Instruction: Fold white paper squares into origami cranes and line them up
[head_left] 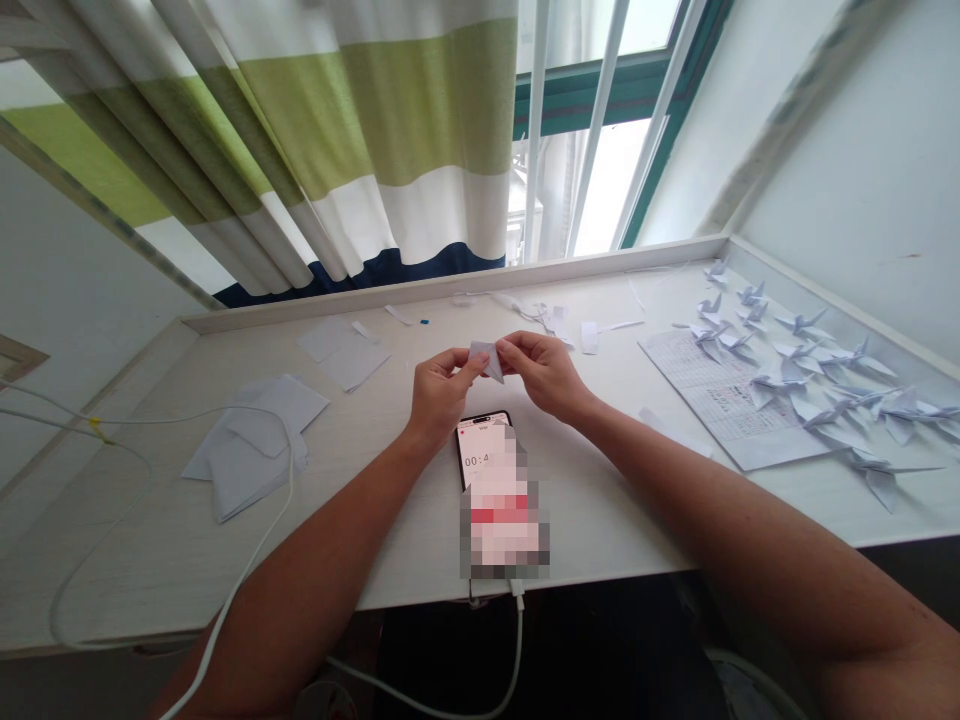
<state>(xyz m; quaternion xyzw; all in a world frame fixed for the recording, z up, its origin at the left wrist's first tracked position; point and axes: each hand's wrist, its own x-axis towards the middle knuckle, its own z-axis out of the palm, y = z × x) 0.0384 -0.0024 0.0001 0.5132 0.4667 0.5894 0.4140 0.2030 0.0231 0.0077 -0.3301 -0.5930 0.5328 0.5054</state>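
Observation:
A small folded piece of white paper (487, 358) is pinched between both hands above the middle of the desk. My left hand (444, 388) grips its left side, thumb on top. On its upper right, my right hand (538, 368) holds the paper with closed fingers. Just below the hands a phone (480, 450) lies screen up, its display partly pixelated, with a white cable plugged into its lower end.
Several folded paper cranes (799, 325) stand at the right, some on a written sheet (701, 395). Loose paper stacks (255, 440) and sheets (346, 352) lie at the left. Paper scraps (590, 337) lie behind the hands. A white cable (289, 470) crosses my left forearm.

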